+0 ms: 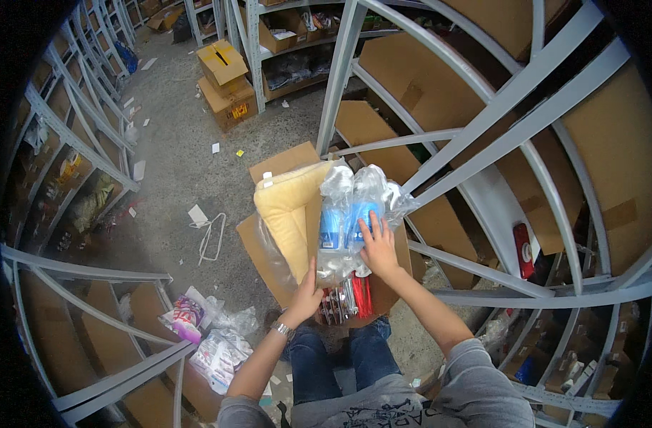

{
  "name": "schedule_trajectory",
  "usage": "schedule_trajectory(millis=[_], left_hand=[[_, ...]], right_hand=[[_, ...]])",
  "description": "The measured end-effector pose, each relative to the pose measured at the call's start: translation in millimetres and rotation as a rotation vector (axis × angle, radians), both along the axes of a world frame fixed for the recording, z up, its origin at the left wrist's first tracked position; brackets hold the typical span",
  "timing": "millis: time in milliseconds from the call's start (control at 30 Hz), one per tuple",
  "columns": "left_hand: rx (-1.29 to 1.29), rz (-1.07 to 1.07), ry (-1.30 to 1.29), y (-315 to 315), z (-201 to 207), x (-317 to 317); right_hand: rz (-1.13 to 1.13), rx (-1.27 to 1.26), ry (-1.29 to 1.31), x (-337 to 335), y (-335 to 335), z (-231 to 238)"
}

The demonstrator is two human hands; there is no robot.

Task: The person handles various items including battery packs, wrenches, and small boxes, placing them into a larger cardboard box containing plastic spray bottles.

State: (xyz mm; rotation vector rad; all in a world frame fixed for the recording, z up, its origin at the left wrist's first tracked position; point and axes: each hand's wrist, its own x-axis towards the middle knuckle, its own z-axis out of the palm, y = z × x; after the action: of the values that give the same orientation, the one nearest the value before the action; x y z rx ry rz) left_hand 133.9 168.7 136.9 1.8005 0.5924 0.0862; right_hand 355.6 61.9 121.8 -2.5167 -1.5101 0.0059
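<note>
Standing in a warehouse aisle, looking straight down at both hands over an open box [258,246] on the floor. Left hand [306,296] gripping the bottom edge of a clear bag [347,214], fingers curled around the plastic near where some red packets [358,296] poke out below. Right hand [378,250] laid flat on the front of that same bag, fingers spread over two blue-and-white bottles [344,225] inside, so more pressing than pinching. Bag held upright, between the knees and the shelving, right above the box. Just beside it on the left, touching, a pale yellow pad [289,207] wrapped in film, also standing up out of the box. Silver watch [283,329] on the left wrist, grey sleeves, blue jeans below. Grey shelf frame [511,100] bending across the right side with big brown cartons [611,143] behind it. Loose plastic packets [212,342] scattered on the floor at lower left, near another shelf. White cord [212,235] lying on the concrete left of the box. Two stacked boxes [227,82] well apart, farther up the aisle.
</note>
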Motion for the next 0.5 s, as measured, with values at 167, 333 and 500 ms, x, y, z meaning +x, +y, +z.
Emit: schedule_trajectory(millis=[167,333,500], left_hand=[[-0.019,0.027,-0.009,2,-15,-3],[-0.046,0.034,-0.044,-2,-14,1],[-0.3,0.073,0.016,6,11,-3]], right_hand=[[-0.086,-0.075,0.153,-26,3,15],[-0.146,-0.144,0.156,-33,7,-1],[0.01,-0.011,-0.027,2,15,-25]])
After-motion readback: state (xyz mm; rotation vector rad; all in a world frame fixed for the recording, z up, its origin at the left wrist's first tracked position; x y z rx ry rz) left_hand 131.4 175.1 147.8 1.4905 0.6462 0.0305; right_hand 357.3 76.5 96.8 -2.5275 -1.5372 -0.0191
